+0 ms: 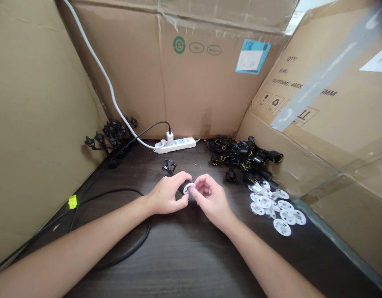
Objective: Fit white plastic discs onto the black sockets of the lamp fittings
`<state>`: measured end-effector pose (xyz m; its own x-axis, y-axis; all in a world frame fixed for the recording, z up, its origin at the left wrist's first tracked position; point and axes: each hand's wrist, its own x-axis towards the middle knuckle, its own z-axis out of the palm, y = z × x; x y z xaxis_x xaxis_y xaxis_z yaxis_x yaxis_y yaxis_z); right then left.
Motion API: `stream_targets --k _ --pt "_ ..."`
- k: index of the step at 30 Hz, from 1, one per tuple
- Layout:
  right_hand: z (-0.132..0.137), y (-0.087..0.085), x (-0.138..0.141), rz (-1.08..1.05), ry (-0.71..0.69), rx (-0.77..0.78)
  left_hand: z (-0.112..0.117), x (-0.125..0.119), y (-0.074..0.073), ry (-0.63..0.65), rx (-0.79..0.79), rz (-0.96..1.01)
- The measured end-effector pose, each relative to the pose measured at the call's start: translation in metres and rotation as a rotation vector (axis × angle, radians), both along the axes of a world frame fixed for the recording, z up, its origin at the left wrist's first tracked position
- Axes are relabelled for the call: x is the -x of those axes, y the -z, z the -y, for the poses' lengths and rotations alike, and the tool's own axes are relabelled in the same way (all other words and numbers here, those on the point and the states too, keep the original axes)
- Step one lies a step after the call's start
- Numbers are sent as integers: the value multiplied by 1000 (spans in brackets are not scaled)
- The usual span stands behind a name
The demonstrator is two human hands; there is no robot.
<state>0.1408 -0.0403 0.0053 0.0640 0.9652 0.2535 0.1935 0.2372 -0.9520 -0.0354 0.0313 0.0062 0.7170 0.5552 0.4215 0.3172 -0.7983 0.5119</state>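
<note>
My left hand [168, 194] is closed around the round black base of a small model street lamp [169, 165], whose lantern heads point away from me. Against the open end of that base sits a white disc [187, 187], tilted toward me. The fingers of my right hand [215, 202] are bent, with the thumb pressing on the disc's face. Whether the disc is seated in the base or only held against it, I cannot tell. To the right lies a loose pile of similar white discs [282, 227] with small parts on them.
Behind the discs is a heap of black lamps [245, 153] with yellow wires. More lamps [114, 132] stand at the back left. A white power strip [184, 143] with a plug lies at the back. A black cable [145, 236] loops at left. Cardboard walls [203, 95] enclose the table [178, 265].
</note>
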Motion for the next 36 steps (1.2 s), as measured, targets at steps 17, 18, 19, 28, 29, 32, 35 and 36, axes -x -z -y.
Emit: stream_targets --k 17,18,19,28,29,32,35,36 --pt "3 -2 -3 -7 -26 16 0 -1 2 -26 -34 -2" --pt "3 -2 -3 -5 -27 16 0 -2 2 -30 -35 -4" --pt "3 -2 -3 -3 -30 16 0 -2 2 -35 -37 -6" --pt "3 0 -3 32 -38 10 0 0 2 -39 -26 -10" --pt "3 -1 -3 38 -37 5 -1 0 2 -38 -27 -9" --pt "3 -3 -3 49 -31 -5 0 0 2 -40 -27 -4" --pt "3 -4 -4 54 -27 -1 0 -1 1 -39 -22 -2" --pt "3 -4 -4 54 -29 3 0 -1 1 -39 -23 -1"
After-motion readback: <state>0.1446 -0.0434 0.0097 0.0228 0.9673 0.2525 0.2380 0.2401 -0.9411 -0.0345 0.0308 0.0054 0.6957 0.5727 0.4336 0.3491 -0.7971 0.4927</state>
